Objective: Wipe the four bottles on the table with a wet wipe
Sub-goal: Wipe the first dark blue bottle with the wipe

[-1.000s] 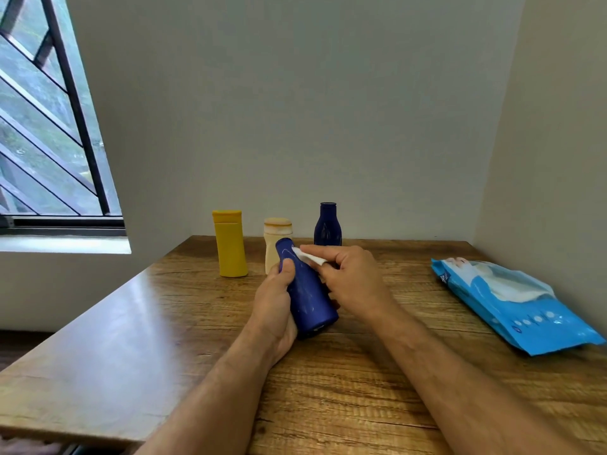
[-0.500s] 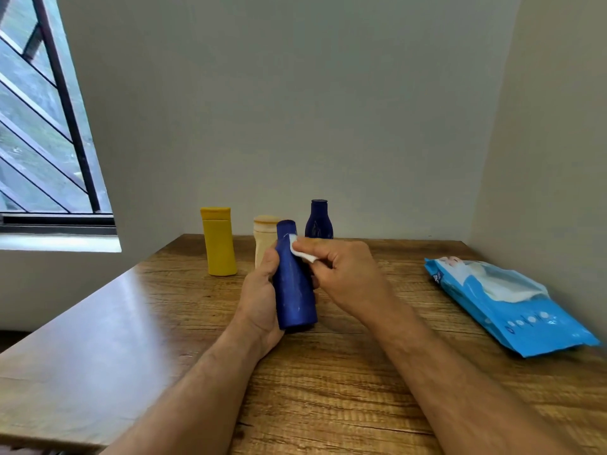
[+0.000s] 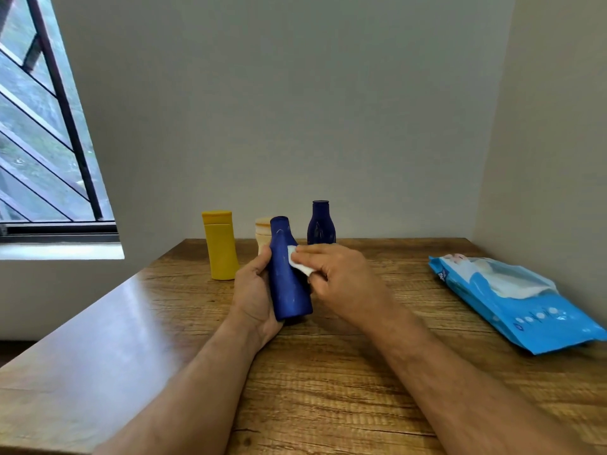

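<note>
— Head view: what's changed?

— The glossy blue plastic bottle (image 3: pixel 289 274) has swung from tilted to nearly upright; left hand (image 3: pixel 254 290) grips its base, right hand (image 3: pixel 341 277) pinches the folded white wet wipe (image 3: pixel 299 262) against its shoulder — first bottle, mid-wipe.

— Around it?

— At 12 o'clock a yellow flip-cap bottle (image 3: pixel 220 244), cream bottle (image 3: pixel 262 233), dark navy bottle (image 3: pixel 321 223); at 3 o'clock the blue wipes pack (image 3: pixel 522 307). Wooden table (image 3: pixel 328 389) — nothing obstructs.

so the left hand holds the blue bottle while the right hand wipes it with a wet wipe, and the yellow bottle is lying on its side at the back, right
Not quite: the yellow bottle stands upright at the back, as the head view shows. The rest holds: the left hand grips the blue bottle while the right hand presses the wet wipe on it.
</note>
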Tool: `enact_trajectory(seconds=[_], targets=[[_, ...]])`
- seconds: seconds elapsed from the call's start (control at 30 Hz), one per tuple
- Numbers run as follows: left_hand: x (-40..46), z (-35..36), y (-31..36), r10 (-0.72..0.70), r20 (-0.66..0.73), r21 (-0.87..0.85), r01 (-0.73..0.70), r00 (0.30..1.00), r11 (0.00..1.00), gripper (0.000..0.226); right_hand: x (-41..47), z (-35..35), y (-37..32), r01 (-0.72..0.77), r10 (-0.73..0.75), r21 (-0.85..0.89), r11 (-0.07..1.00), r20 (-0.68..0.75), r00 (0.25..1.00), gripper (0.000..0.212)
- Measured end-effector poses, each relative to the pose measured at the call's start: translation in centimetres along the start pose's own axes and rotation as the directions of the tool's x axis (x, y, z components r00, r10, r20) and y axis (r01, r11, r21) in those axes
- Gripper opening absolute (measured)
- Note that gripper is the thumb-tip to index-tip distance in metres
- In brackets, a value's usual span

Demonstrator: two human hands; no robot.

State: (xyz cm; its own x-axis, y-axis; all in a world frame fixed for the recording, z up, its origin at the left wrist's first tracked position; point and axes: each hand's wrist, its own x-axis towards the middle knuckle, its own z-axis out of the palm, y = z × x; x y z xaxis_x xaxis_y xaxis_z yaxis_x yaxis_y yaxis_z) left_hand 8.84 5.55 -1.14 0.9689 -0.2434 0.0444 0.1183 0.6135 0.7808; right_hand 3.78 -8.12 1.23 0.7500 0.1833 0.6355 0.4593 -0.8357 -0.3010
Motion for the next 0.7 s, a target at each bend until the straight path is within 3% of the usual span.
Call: enact_trajectory(seconds=[0.1,0.27,0.37,0.57,0.7], targets=[[-0.1,0.1,0.0,0.006,0.006,0.006,-0.006,1.000,1.000,0.042,0.0,0.2,0.0,-0.025,0.025,0.037,0.999,-0.018,1.000,0.034],[0.5,-0.4,1.0,0.043,-0.096,-0.077,-0.050,0.994,0.996,0.053,-0.2,0.5,-0.2,0.049,-0.043,-0.022,0.999,0.232,0.972,0.036],[0.8,-0.6,0.9,0.021,-0.080,-0.103,-0.029,0.997,0.994,0.056,-0.3,0.5,-0.4,0.081,-0.081,0.009,0.997,0.175,0.981,0.036],[0.1,0.2,-0.1,-0.008,0.068,0.074,0.003,0.998,0.997,0.041,0.1,0.4,-0.1,-0.010,0.008,-0.028,1.000,-0.080,0.997,0.034],[-0.1,0.2,0.3,-0.008,0.034,0.044,0.006,0.999,0.999,0.040,0.0,0.1,0.1,-0.014,0.013,0.020,1.000,0.057,0.998,0.028]])
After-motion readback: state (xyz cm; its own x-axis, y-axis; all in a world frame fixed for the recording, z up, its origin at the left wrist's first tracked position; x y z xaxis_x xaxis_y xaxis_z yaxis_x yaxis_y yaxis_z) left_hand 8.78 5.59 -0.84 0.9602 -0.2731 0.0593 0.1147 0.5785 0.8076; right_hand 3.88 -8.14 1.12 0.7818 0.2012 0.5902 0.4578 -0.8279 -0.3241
